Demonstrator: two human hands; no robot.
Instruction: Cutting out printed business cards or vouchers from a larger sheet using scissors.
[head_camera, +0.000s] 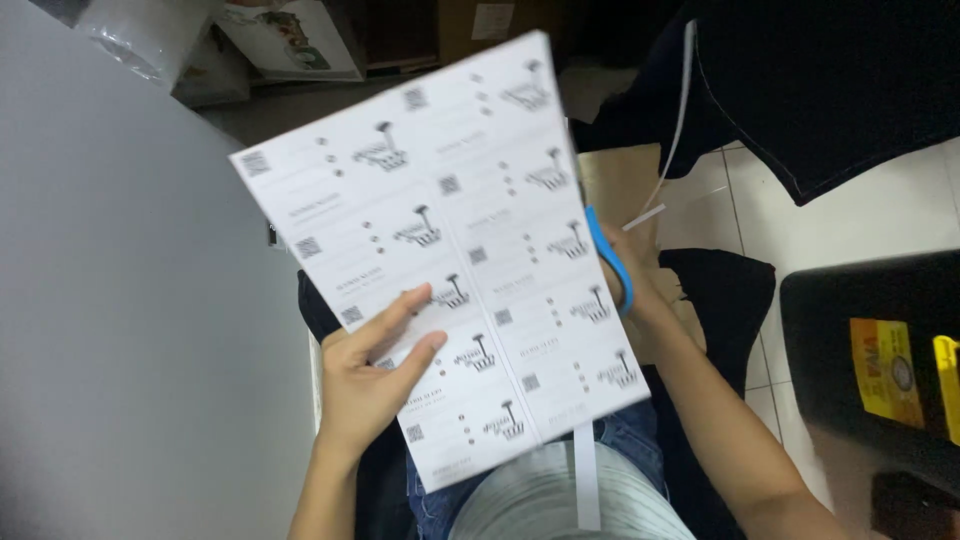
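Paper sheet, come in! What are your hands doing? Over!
Left hand grips printed card sheet at lower edge. Right hand mostly hidden behind sheet, holding blue-handled scissors. Cut strip hangs below.

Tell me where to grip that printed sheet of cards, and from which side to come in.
Grip the printed sheet at its lower left edge, coming in from the left, where the left hand already pinches it, thumb on the printed face. That side is open. The right edge is probably taken: the right hand works blue-handled scissors there, and a narrow cut strip hangs below the bottom edge.
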